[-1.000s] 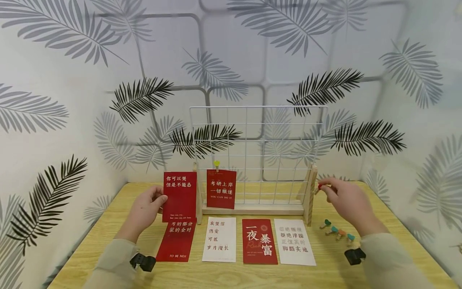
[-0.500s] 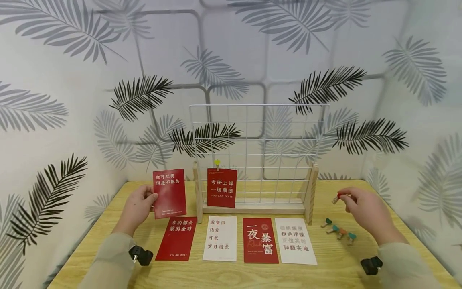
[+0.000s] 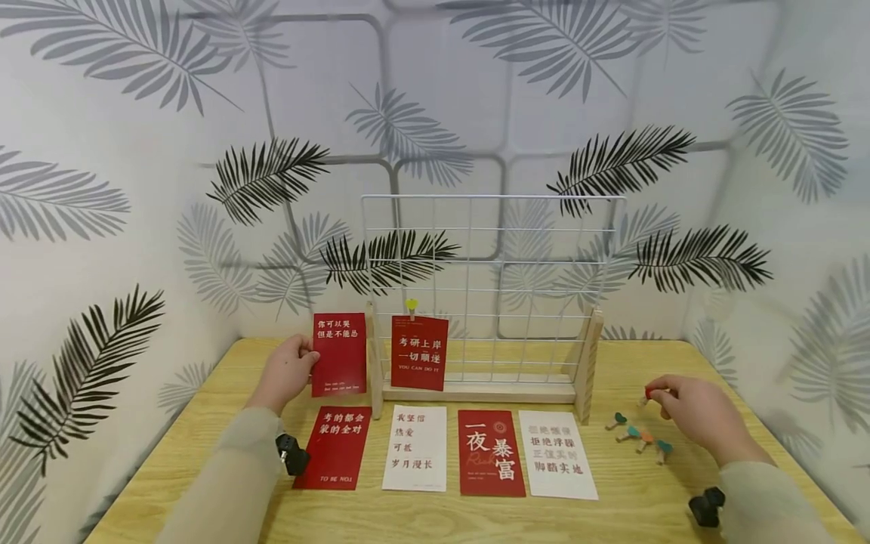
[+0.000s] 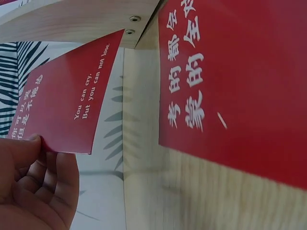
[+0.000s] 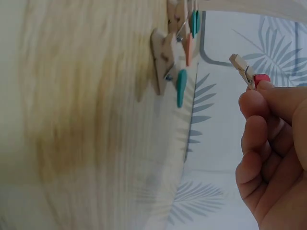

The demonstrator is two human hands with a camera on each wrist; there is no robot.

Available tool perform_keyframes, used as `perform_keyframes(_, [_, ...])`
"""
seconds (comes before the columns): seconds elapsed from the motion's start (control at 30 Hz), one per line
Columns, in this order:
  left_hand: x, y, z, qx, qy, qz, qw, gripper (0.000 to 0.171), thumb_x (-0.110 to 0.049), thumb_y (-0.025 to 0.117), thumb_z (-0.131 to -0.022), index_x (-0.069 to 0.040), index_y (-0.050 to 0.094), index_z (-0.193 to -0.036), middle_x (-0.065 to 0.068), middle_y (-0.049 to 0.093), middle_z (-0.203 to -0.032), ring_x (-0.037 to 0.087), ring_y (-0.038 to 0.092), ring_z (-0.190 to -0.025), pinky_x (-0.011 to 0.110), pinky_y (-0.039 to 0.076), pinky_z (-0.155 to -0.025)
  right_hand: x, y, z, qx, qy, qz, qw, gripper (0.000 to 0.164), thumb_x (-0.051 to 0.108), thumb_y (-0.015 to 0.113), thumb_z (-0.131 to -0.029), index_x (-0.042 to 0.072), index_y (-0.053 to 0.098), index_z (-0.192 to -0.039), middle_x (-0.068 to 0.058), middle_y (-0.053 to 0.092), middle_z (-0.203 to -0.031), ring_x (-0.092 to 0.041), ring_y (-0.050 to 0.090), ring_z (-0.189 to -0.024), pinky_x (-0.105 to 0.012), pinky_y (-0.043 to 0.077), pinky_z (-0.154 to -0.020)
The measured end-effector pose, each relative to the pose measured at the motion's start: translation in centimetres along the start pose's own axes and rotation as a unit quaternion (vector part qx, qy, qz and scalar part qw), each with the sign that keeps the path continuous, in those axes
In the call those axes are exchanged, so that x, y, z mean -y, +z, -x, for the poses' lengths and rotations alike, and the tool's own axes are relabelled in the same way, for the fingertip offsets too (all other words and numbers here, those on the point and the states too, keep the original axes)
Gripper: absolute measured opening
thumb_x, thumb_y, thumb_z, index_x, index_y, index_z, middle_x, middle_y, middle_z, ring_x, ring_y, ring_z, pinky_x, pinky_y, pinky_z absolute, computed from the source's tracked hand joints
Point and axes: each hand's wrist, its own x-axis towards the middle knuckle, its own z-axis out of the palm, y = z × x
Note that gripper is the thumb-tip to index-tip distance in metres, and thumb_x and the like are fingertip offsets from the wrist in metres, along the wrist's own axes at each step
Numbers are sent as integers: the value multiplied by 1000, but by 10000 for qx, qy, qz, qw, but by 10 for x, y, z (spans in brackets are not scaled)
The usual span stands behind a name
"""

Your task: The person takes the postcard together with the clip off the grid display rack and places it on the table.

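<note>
My left hand [image 3: 284, 372] pinches a red card [image 3: 339, 355] by its left edge and holds it upright beside the left post of the wire grid rack [image 3: 476, 261]. In the left wrist view the thumb presses on the face of that card [image 4: 67, 96], which carries white print. On the right, my right hand [image 3: 700, 412] pinches a small wooden clothespin [image 5: 243, 72] with a red end between thumb and forefinger. Another red card [image 3: 419, 353] hangs on the grid from a clothespin with a yellow heart [image 3: 411, 304].
Several cards lie in a row before the rack: a red card [image 3: 334, 449], a white card [image 3: 414, 449], a red card [image 3: 492, 453] and a white card [image 3: 559, 455]. Loose clothespins with green and orange hearts [image 3: 647, 437] lie on the wooden table [image 3: 421, 521] near my right hand.
My left hand first drew the red card left from the rack, then brought it back right and farther from me. My right hand moved right and lower with the clothespin, away from the rack.
</note>
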Motion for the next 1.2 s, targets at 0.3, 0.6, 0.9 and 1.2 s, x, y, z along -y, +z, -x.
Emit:
perform_keyframes(0.3, [4, 17, -15, 96, -183, -241, 9995, 22, -9, 48, -105, 4, 55, -121, 16, 59, -101, 27, 57, -89, 36, 48, -73, -16, 2, -6, 425, 244, -57, 9988, 28, 19, 52, -105, 2, 70, -118, -2, 61, -77, -20, 47, -60, -35, 38, -54])
perform_keyframes(0.6, [13, 32, -21, 323, -408, -425, 9977, 31, -1, 45, -100, 5, 53, -129, 22, 62, -112, 33, 63, -97, 45, 56, -80, -24, 4, -9, 699, 207, -270, 9970, 27, 15, 50, -105, 1, 71, -116, -2, 57, -67, -15, 39, -47, -33, 38, -47])
perform_keyframes(0.9, [9, 47, -16, 363, -904, 163, 9951, 40, 3, 44, -100, 4, 44, -140, 25, 59, -118, 32, 66, -90, 40, 59, -68, -28, 6, -18, 949, 7, 91, 9954, 25, 12, 51, -103, 4, 75, -108, 3, 55, -60, -17, 49, -56, -37, 41, -66])
perform_keyframes(1.2, [8, 49, -17, 371, -785, -759, 9933, 47, 2, 48, -98, 6, 42, -144, 28, 56, -129, 36, 60, -103, 50, 54, -86, -26, 7, -19, 907, -136, 390, 9950, 24, 13, 54, -103, 5, 76, -108, 4, 55, -61, -16, 51, -60, -41, 44, -72])
